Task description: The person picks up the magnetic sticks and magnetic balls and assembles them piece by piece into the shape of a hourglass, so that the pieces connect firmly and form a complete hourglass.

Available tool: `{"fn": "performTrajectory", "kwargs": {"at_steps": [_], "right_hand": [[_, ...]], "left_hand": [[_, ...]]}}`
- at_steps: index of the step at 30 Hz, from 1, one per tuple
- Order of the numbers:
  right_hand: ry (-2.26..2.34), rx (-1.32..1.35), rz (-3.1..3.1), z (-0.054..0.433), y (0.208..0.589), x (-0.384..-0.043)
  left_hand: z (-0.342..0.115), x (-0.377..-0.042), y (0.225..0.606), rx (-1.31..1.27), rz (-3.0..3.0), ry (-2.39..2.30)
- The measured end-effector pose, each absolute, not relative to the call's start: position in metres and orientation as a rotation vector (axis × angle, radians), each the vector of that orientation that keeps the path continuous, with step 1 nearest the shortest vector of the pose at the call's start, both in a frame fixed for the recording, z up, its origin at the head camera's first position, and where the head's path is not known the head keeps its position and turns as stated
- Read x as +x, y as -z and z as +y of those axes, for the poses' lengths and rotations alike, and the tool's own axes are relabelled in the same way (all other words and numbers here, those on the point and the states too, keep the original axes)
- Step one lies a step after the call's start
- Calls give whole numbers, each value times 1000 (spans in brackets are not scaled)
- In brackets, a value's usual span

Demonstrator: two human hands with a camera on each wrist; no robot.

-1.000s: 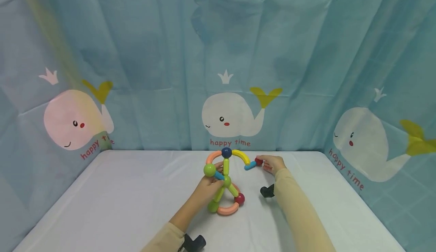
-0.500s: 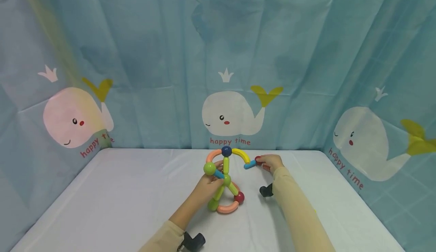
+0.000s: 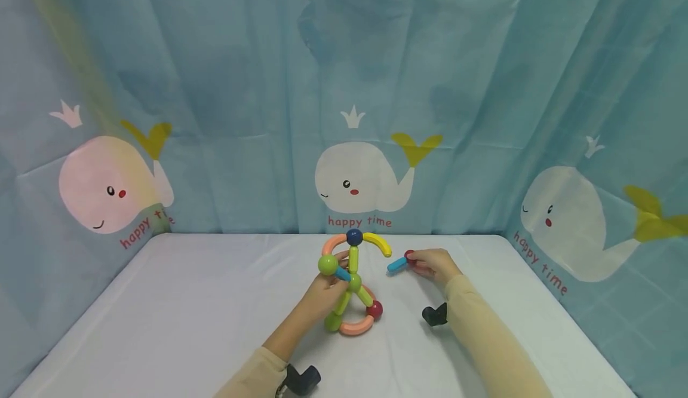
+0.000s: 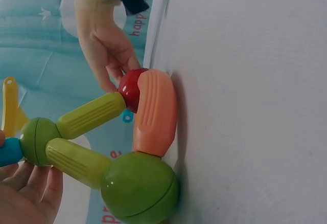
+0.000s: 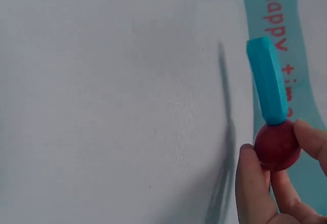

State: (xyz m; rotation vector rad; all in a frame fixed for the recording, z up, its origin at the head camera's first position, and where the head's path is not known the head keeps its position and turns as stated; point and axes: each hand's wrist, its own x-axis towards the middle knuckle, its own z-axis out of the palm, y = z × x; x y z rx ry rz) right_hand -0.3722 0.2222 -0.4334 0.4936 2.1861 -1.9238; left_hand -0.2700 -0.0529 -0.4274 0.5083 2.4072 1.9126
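My left hand (image 3: 321, 296) holds a figure of magnetic sticks and balls at its blue stick (image 3: 341, 273), between a large green ball (image 3: 328, 265) and the middle green ball (image 4: 41, 141). A dark blue ball (image 3: 354, 237) tops the figure, with a yellow curved stick (image 3: 378, 243) reaching right from it. Low down, an orange curved stick (image 4: 156, 114) joins a red ball (image 3: 374, 309) and another green ball (image 4: 140, 187). To the right, my right hand (image 3: 436, 263) pinches a red ball (image 5: 277, 147) bearing a straight blue stick (image 5: 268, 82), apart from the yellow stick's end.
White cloth covers the table (image 3: 161, 314). A blue curtain (image 3: 242, 117) printed with whales hangs along its back and sides. Black wrist-camera mounts stick out beneath both forearms, the left mount (image 3: 303, 380) nearer the front.
My right hand has drawn slightly right and toward me with the red ball and blue stick, so a gap shows between that stick and the yellow one. The left hand keeps its hold.
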Motion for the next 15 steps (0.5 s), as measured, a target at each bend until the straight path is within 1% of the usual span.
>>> {"fn": "performTrajectory", "kwargs": {"at_steps": [7,15], "right_hand": [[1936,349,2149,217,421,-341],[2085,251,2029,211,405,-300]], "left_hand": [[-58,-272,428,510,2270,-1943],[-58,-272,425,540,2203,-1947]]}}
